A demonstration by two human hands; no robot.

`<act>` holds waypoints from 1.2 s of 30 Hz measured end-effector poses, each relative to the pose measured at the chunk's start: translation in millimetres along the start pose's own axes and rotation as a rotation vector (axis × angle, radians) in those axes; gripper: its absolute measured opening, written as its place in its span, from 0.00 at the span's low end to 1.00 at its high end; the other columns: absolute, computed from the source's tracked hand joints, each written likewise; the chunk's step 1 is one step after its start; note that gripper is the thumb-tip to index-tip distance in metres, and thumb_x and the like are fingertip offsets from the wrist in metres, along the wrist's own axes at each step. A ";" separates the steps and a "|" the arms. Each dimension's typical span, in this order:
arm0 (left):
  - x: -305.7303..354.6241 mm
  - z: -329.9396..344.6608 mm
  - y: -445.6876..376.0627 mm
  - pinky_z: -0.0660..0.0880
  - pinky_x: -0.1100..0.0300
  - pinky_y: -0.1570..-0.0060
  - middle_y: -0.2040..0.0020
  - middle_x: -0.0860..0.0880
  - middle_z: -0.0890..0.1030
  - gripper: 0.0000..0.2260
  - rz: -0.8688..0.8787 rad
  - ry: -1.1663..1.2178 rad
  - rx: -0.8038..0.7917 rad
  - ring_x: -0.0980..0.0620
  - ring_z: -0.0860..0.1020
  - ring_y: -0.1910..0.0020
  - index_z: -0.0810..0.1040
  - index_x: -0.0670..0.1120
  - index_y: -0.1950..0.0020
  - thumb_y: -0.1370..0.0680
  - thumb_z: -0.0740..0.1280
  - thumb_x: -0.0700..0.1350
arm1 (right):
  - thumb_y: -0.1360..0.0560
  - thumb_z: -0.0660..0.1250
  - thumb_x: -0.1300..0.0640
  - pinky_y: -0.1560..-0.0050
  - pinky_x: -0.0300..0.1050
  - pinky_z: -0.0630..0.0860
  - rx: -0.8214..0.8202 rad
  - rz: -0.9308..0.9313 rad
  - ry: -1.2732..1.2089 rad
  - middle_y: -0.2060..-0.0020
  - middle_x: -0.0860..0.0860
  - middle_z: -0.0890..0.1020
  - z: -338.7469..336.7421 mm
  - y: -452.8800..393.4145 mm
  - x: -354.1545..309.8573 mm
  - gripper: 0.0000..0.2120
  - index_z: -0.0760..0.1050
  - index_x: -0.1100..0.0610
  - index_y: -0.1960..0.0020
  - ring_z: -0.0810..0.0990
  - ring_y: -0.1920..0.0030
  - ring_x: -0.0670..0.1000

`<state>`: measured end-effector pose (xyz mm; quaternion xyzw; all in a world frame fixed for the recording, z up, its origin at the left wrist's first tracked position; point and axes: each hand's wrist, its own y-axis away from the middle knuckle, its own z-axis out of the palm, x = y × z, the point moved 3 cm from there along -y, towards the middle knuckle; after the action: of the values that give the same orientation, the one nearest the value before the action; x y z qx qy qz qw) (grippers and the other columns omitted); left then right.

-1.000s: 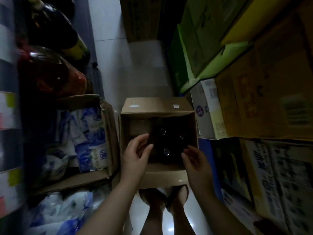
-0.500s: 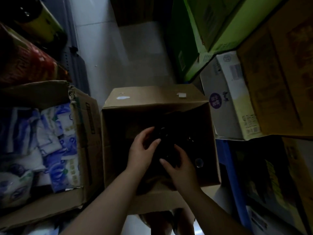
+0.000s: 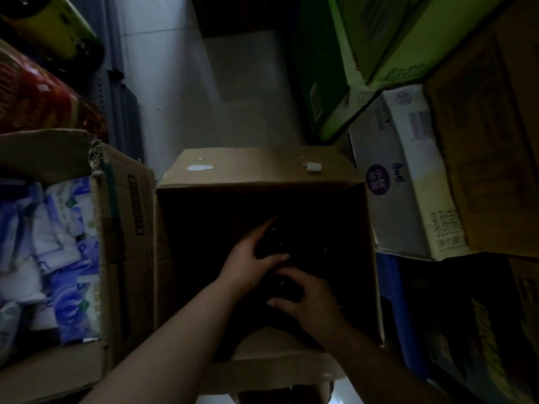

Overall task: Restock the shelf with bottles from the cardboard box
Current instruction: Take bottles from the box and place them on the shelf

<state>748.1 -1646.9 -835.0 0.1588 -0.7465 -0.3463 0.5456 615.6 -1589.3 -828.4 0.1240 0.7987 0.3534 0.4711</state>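
Observation:
An open brown cardboard box stands on the floor below me, its inside very dark. Dark bottles sit in it; only their tops show faintly. My left hand is deep in the box, its fingers curled around the top of one dark bottle. Just to its right and nearer to me, my right hand wraps around the top of a second dark bottle. The bottles' bodies are hidden in shadow.
A torn carton of blue-and-white packets stands at the left. Shelf goods with red and yellow labels lie above it. Stacked cartons, green, white and brown, wall in the right. A pale tiled floor strip runs ahead.
Both hands have gone from hovering over the box rim down into it and closed on bottle tops. The view has dropped closer to the box.

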 end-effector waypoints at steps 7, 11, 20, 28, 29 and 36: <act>-6.3 8.1 -15.8 0.72 0.59 0.37 0.48 0.59 0.77 0.16 -0.026 0.109 0.017 0.56 0.75 0.41 0.74 0.60 0.45 0.25 0.71 0.41 | 0.32 0.74 0.65 0.46 0.23 0.69 -0.029 -0.052 0.010 0.47 0.46 0.81 -1.0 -7.7 10.4 0.19 0.78 0.56 0.42 0.76 0.48 0.31; -9.7 4.1 -10.1 0.72 0.59 0.36 0.48 0.60 0.78 0.15 -0.031 0.139 0.049 0.55 0.76 0.41 0.75 0.58 0.44 0.25 0.71 0.40 | 0.32 0.74 0.64 0.48 0.24 0.69 0.009 -0.078 0.018 0.56 0.35 0.81 -2.3 -5.1 10.3 0.18 0.77 0.45 0.50 0.75 0.50 0.27; 11.8 -42.4 33.0 0.71 0.53 0.32 0.43 0.59 0.80 0.16 0.069 0.138 0.105 0.60 0.76 0.39 0.79 0.57 0.44 0.26 0.71 0.39 | 0.31 0.75 0.58 0.48 0.22 0.68 0.051 -0.141 -0.029 0.50 0.33 0.80 -24.0 28.9 -40.2 0.20 0.73 0.36 0.53 0.74 0.45 0.28; 68.8 -85.0 111.7 0.65 0.62 0.32 0.48 0.76 0.78 0.19 0.203 0.159 0.289 0.80 0.68 0.40 0.81 0.63 0.49 0.28 0.72 0.38 | 0.31 0.70 0.44 0.49 0.27 0.70 0.124 -0.313 0.010 0.50 0.39 0.79 -64.7 89.3 -144.9 0.12 0.74 0.42 0.48 0.75 0.45 0.36; 82.3 -89.2 124.6 0.66 0.64 0.34 0.48 0.75 0.78 0.18 0.231 0.160 0.301 0.79 0.70 0.40 0.80 0.62 0.49 0.28 0.73 0.39 | 0.32 0.68 0.41 0.49 0.28 0.70 0.138 -0.344 0.018 0.51 0.39 0.79 -69.5 98.6 -160.6 0.14 0.74 0.42 0.48 0.75 0.45 0.37; 193.2 -128.5 233.9 0.71 0.72 0.43 0.47 0.57 0.81 0.11 0.502 0.174 0.418 0.60 0.78 0.43 0.80 0.60 0.49 0.29 0.75 0.51 | 0.33 0.72 0.46 0.50 0.38 0.77 0.161 -0.454 -0.184 0.51 0.45 0.81 -104.2 172.8 -280.7 0.13 0.76 0.45 0.49 0.79 0.46 0.44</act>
<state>831.3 -1643.8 -516.2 0.1075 -0.7677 -0.0255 0.6313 652.3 -1660.7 -492.2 0.0104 0.7853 0.1610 0.5978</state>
